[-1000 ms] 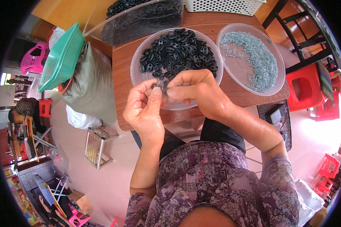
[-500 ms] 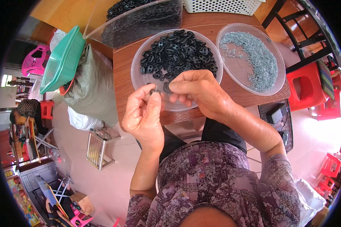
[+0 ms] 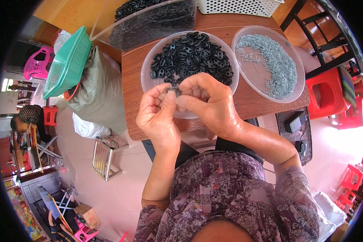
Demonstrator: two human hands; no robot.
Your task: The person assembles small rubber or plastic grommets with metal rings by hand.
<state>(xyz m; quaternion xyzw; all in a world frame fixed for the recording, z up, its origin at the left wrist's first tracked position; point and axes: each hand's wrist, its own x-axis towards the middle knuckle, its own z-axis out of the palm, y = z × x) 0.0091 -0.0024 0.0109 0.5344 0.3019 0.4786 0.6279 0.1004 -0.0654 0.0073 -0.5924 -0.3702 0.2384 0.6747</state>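
Over the near rim of a round clear tub [image 3: 145,60] my two hands meet at the fingertips. My left hand [image 3: 159,115] pinches a small black piece [image 3: 173,86] between thumb and forefinger; only a bit of it shows. My right hand [image 3: 211,103] is closed beside it, thumb and curled fingers pressed together at the same spot, and what they hold is hidden. Many black oval plastic pieces with two holes [image 3: 193,54] are heaped in the tub. To its right, a second round clear tub [image 3: 254,82] holds a spread of small grey-blue slim pieces [image 3: 284,68].
Both tubs stand on a brown wooden table [image 3: 132,80]. Behind them are a clear bin [image 3: 153,30] of more black pieces and a white perforated basket [image 3: 240,7]. At left are a green basket [image 3: 66,64] and a stuffed sack [image 3: 103,92]; red stools [image 3: 324,92] stand at right.
My right hand has come closer to my left, its fingers now curled over the left fingertips. The black piece seen in my right fingers is now covered.
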